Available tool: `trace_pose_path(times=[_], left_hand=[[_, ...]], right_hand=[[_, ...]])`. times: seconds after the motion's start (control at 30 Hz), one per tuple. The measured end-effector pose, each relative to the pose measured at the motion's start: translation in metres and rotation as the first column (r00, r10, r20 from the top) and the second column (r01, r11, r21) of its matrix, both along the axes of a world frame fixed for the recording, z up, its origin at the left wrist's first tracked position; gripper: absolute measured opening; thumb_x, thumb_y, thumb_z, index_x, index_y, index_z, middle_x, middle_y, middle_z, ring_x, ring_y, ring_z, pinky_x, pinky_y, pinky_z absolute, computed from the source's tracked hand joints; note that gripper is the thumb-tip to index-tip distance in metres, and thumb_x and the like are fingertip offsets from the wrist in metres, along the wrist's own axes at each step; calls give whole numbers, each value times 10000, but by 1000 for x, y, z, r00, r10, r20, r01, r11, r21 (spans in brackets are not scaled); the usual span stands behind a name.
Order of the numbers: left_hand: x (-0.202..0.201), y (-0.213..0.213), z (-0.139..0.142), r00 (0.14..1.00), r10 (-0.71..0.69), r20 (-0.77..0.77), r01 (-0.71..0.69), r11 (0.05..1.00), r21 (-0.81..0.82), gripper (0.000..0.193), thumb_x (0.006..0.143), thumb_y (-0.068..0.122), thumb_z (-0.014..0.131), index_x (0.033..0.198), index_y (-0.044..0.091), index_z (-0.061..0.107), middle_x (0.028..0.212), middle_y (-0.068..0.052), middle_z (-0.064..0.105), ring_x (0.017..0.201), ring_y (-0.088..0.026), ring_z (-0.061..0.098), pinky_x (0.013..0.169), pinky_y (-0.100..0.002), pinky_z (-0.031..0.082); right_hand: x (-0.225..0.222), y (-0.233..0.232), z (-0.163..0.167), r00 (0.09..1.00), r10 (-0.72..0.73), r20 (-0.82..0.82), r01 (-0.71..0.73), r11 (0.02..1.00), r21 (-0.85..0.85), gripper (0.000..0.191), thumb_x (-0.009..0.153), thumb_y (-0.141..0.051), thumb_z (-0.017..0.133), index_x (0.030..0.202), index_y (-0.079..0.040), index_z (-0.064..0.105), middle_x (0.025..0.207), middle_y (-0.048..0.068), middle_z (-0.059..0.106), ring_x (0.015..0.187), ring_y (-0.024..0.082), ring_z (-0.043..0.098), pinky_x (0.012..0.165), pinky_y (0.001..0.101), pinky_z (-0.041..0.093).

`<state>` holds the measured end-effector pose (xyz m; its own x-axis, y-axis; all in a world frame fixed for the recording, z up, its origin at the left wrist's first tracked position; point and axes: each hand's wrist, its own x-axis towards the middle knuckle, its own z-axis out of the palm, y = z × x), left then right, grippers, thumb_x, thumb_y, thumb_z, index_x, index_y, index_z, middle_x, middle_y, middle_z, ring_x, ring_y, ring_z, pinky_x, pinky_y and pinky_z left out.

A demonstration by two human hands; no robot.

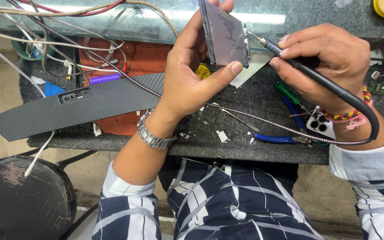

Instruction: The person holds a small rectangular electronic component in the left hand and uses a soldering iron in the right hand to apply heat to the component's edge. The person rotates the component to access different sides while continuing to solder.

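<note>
left hand [187,75] grips flat grey panel [225,33] upright above bench edge | right hand [330,62] pinches soldering pen [290,60], tip at panel's right edge | free room below | blue pliers [274,139], braided cable [263,120], black carbon-pattern bar [81,104] crowd mat [254,95]

We work over a dark, gritty tabletop [263,146] with a glass shelf along its far edge. On it lie a long carbon-patterned panel [81,106], an orange mat [125,124] beneath that, blue-handled pliers [274,139], a green screwdriver [287,92], tweezers [241,121], a phone back with camera holes [318,125], a purple cylinder [105,79], tangled cables [63,58] and white scraps [222,136].
</note>
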<state>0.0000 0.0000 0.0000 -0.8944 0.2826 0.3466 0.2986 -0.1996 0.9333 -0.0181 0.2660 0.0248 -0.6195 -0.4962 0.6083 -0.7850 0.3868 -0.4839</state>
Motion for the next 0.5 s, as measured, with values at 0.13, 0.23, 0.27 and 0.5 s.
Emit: trace_pose_path(times=[0.13, 0.23, 0.27, 0.5], left_hand=[[-9, 6, 3, 1000, -2, 12, 2, 1000, -16, 827, 1006, 90, 800, 1625, 28, 255, 1620, -130, 415, 1385, -156, 499, 1200, -311, 442], [-14, -1, 4, 1000, -5, 22, 5, 1000, -10, 827, 1002, 89, 798, 1622, 25, 255, 1617, -131, 415, 1386, -160, 497, 1200, -313, 441], [-15, -3, 4, 1000, -4, 21, 4, 1000, -8, 820, 1005, 88, 798, 1616, 24, 255, 1618, -130, 414, 1389, -160, 495, 1202, -313, 439], [-25, -1, 5, 1000, 4, -2, -4, 1000, -13, 779, 1024, 73, 794, 1592, 15, 264, 1625, -124, 415, 1409, -159, 479, 1218, -313, 426]], right_hand=[[-8, 7, 0, 1000, -4, -11, 4, 1000, 6, 206, 916, 53, 872, 1003, 49, 685, 1057, 208, 713, 949, 270, 735, 777, 298, 607], [-13, -2, 2, 1000, -2, -9, 2, 1000, 11, 206, 924, 44, 875, 1012, 42, 690, 1066, 202, 714, 929, 259, 735, 784, 296, 606], [-14, -4, 1, 1000, -3, -11, 3, 1000, 13, 206, 924, 41, 877, 1013, 40, 691, 1067, 199, 715, 931, 258, 735, 785, 296, 605], [-23, -2, 3, 999, -21, -24, 21, 1000, 21, 212, 949, 16, 891, 1038, 17, 698, 1059, 174, 719, 929, 239, 732, 793, 291, 592]])
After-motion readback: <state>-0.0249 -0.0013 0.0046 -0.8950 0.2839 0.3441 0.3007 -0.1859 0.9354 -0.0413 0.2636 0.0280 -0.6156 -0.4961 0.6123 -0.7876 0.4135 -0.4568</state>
